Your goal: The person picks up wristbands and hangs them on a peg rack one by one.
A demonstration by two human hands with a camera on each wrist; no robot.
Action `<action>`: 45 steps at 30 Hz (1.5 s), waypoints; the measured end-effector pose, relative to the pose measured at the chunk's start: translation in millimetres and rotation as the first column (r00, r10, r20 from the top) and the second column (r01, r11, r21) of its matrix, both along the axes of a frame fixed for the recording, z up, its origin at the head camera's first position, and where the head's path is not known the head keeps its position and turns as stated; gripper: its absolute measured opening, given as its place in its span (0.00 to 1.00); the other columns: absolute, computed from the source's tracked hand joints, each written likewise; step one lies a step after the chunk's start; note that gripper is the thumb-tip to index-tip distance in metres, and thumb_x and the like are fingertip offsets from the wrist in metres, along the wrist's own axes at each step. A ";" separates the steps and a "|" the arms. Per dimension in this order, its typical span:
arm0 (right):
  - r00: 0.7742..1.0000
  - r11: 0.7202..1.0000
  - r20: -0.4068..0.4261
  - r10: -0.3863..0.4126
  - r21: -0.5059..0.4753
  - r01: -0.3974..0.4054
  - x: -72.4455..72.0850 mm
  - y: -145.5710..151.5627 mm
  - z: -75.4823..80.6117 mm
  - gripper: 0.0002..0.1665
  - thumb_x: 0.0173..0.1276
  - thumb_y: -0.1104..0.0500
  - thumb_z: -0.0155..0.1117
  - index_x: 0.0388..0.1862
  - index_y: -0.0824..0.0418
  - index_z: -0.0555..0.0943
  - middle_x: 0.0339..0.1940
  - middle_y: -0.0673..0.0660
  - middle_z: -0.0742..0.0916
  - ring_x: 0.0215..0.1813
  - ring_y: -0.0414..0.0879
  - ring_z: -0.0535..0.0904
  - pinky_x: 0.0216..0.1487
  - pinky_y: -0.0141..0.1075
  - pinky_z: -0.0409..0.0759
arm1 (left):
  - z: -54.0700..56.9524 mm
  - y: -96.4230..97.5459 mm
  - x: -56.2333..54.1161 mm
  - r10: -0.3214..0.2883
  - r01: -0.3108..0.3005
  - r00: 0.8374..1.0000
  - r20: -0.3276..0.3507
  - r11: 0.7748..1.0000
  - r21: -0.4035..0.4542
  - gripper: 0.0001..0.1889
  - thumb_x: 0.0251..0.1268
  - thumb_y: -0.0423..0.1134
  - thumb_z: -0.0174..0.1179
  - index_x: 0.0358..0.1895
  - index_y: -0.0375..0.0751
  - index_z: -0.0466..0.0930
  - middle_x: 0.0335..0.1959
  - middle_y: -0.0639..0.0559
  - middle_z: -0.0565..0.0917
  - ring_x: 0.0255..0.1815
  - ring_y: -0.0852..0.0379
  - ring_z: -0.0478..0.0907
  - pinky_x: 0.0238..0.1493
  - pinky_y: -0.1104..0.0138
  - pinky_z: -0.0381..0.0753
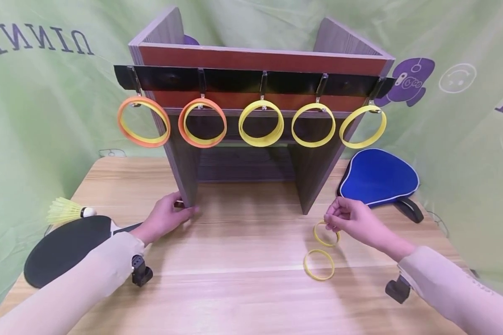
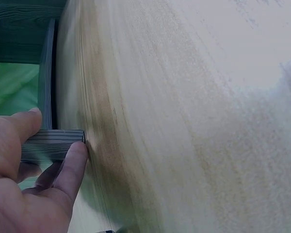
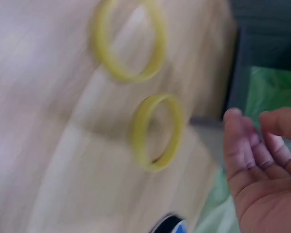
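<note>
My left hand [image 1: 167, 217] grips the lower front end of the left side panel [image 1: 183, 172] of a grey wooden stand. In the left wrist view, the thumb lies on one face of the panel [image 2: 56, 143] and the fingers on the other. My right hand [image 1: 354, 218] hovers near a yellow ring [image 1: 327, 239], and the right wrist view shows a gap between its fingertips [image 3: 233, 116] and that ring [image 3: 141, 131]. Another yellow ring [image 1: 319, 265] lies closer to the front of the table.
Several rings hang on hooks from a black bar [image 1: 234, 80] across the stand, such as an orange-and-yellow ring [image 1: 121, 122] at far left. On the wooden table [image 1: 218, 288] are a shuttlecock [image 1: 69, 210], a black paddle [image 1: 67, 246] and a blue case [image 1: 379, 177].
</note>
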State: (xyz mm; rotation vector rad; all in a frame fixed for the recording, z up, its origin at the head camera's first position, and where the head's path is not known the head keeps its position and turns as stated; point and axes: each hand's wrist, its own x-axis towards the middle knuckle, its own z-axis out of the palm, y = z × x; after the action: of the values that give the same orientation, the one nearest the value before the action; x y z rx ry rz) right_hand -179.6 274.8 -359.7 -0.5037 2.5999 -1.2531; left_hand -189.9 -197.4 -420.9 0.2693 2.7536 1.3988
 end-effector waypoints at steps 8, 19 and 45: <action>0.987 0.966 -0.160 -0.027 0.251 0.067 -8.6 22.3 -37.6 0.06 0.65 0.70 0.70 0.35 0.70 0.80 0.28 0.56 0.84 0.30 0.38 0.73 0.32 0.29 0.75 | 2.2 -1.2 -0.2 0.001 -0.001 1.000 -0.001 1.000 -0.005 0.22 0.72 0.37 0.66 0.63 0.27 0.77 0.55 0.31 0.85 0.56 0.38 0.83 0.47 0.63 0.81; 0.986 0.954 -0.163 -0.047 0.284 0.093 -15.0 26.1 -49.3 0.08 0.64 0.67 0.73 0.35 0.70 0.81 0.28 0.57 0.85 0.31 0.40 0.75 0.33 0.29 0.75 | -1.1 0.3 -0.7 -0.007 0.007 1.000 -0.008 1.000 0.003 0.25 0.73 0.38 0.66 0.66 0.27 0.76 0.56 0.30 0.84 0.57 0.36 0.83 0.49 0.62 0.82; 0.940 0.989 0.330 -0.088 -0.083 0.122 -5.4 37.1 -32.3 0.04 0.76 0.71 0.57 0.40 0.72 0.72 0.38 0.62 0.91 0.37 0.40 0.88 0.42 0.35 0.90 | 1.8 3.0 1.4 -0.005 0.005 1.000 -0.005 1.000 -0.017 0.26 0.73 0.39 0.66 0.67 0.28 0.75 0.61 0.30 0.83 0.59 0.35 0.83 0.53 0.56 0.83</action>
State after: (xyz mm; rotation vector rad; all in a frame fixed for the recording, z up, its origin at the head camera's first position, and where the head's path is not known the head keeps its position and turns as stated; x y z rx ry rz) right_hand -185.0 311.9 -392.0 -0.1555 2.3193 -1.3770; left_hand -188.5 -194.4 -419.1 0.2801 2.7655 1.3751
